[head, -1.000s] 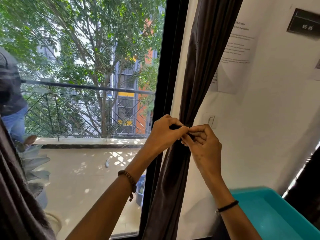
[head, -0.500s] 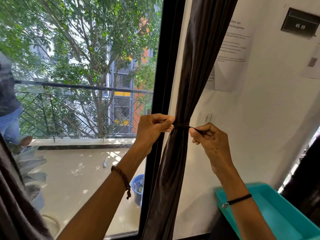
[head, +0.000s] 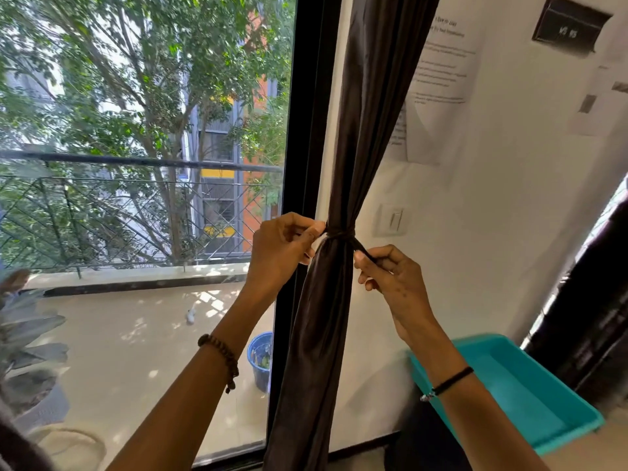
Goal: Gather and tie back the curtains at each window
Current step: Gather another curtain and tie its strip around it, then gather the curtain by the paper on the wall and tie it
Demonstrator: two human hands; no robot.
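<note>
Window frame (head: 306,130) beside dark brown curtain (head: 367,96), cinched mid-height by tie (head: 339,232).

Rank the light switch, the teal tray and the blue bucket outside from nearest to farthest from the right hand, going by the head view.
From the right hand:
1. Light switch, on the wall just above it.
2. Teal tray, lower right, indoors.
3. Blue bucket, lower left, beyond the glass on the balcony.

A room in an upper-floor flat or office: balcony railing (head: 136,198) beyond the window, printed notices (head: 438,79) and light switch (head: 392,219) on the wall
</note>
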